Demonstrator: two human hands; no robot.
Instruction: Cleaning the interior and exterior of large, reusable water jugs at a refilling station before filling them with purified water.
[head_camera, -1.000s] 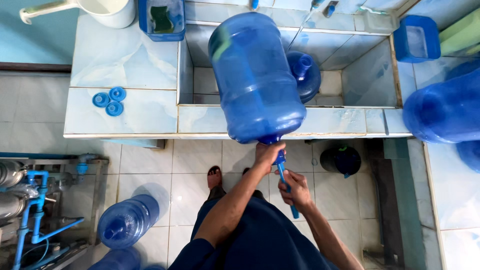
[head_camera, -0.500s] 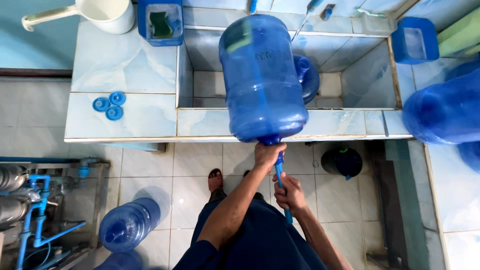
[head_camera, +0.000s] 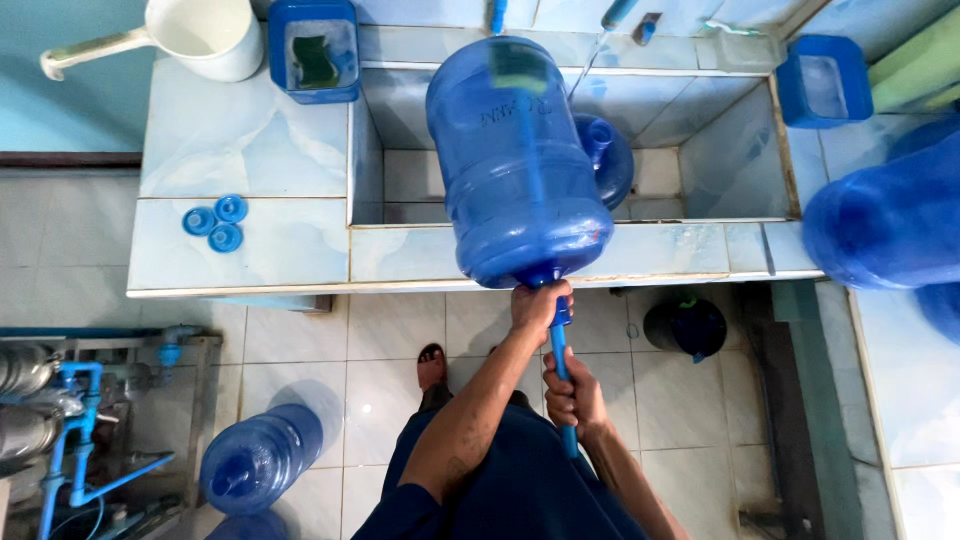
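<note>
Over sink (head_camera: 600, 250): left hand (head_camera: 538, 303) grips jug (head_camera: 515, 160) neck; right hand (head_camera: 572, 395) clenches brush handle (head_camera: 562, 370).

I see the jug (head_camera: 515, 165) just beyond my left hand (head_camera: 538, 305), above the table (head_camera: 245, 250); my right hand (head_camera: 572, 395) sits nearer, on the rod (head_camera: 562, 370). Three caps (head_camera: 215, 222) lie far left; another jug (head_camera: 258, 458) lies on the floor, lower left.

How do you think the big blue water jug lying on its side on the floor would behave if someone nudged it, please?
The floor jug would probably roll easily: it lies on its rounded side on smooth tiles. It looks empty, so likely light for its size. Its rigid-looking plastic walls should stay stiff.
</note>
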